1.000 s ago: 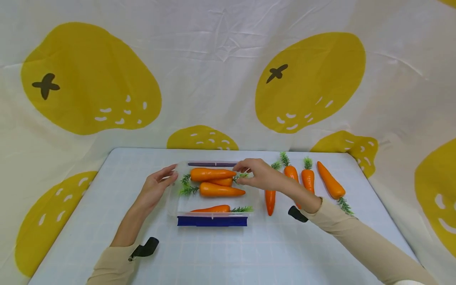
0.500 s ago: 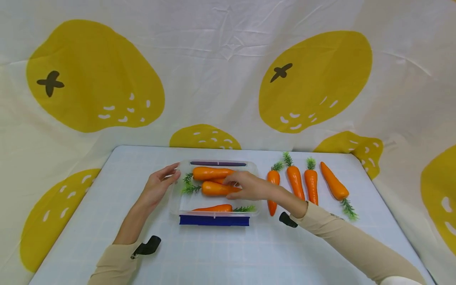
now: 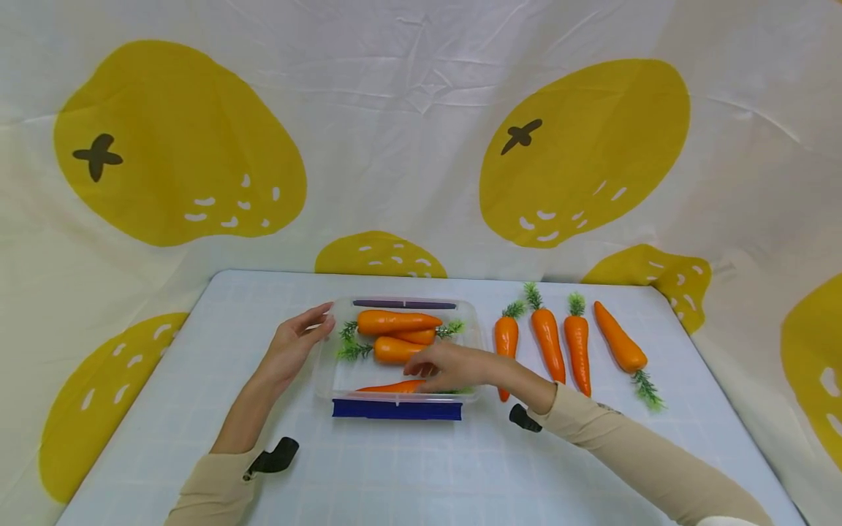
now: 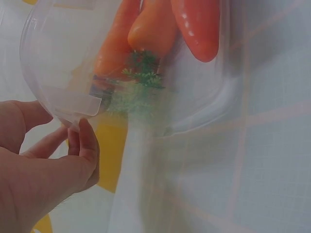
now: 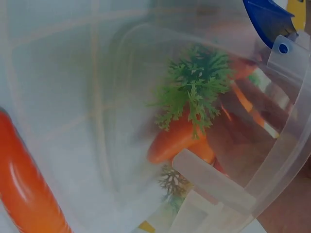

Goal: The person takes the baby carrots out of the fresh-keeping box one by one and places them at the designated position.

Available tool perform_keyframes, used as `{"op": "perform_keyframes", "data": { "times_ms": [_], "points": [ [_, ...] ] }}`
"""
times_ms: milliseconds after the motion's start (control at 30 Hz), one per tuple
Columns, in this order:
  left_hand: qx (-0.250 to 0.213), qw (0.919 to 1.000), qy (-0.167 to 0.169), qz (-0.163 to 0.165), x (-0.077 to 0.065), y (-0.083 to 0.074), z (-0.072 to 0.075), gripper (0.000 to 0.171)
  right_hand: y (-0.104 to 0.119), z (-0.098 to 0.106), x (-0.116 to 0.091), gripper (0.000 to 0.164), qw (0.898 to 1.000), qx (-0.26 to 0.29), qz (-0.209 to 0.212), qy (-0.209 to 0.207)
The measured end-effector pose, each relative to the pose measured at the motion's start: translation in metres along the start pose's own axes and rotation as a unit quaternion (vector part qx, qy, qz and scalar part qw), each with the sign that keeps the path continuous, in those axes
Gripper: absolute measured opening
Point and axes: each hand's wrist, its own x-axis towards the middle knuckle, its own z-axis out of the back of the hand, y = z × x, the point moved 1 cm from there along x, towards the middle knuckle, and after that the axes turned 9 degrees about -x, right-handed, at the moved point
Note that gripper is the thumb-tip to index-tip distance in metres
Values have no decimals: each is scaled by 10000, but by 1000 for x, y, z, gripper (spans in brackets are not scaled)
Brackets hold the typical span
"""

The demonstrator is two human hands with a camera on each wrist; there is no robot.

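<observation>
Though four carrots (image 3: 397, 321) were in the box (image 3: 351, 375), four looked left on the counter (image 3: 368, 475), right of frame. Left hand (image 3: 291, 352): fingers pinched box rim. Right hand (image 3: 455, 364): couldn't tell.

Pale gridded table (image 3: 368, 475), clear blue-latched box (image 3: 351, 374), four orange carrots (image 3: 549, 343) to its right

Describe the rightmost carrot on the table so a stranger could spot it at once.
On the pale table, four carrots lie in a row to the right of the clear plastic box. Take the carrot at the row's far right end, nearest the table's right edge. It alone points its leafy top toward the viewer; its three neighbours point theirs away.
</observation>
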Motion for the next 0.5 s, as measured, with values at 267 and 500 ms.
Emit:
{"op": "perform_keyframes", "data": {
  "times_ms": [267, 500],
  "points": [
    [77, 10000, -10, 8, 0, -1, -1, 58, -2, -3, 1, 31, 9994, 183, -118, 253],
    [34, 10000, -10, 74, 0, -1, -1, 58, -1, 1, 0, 30, 9998, -66, 168, -87]
  ]
}}
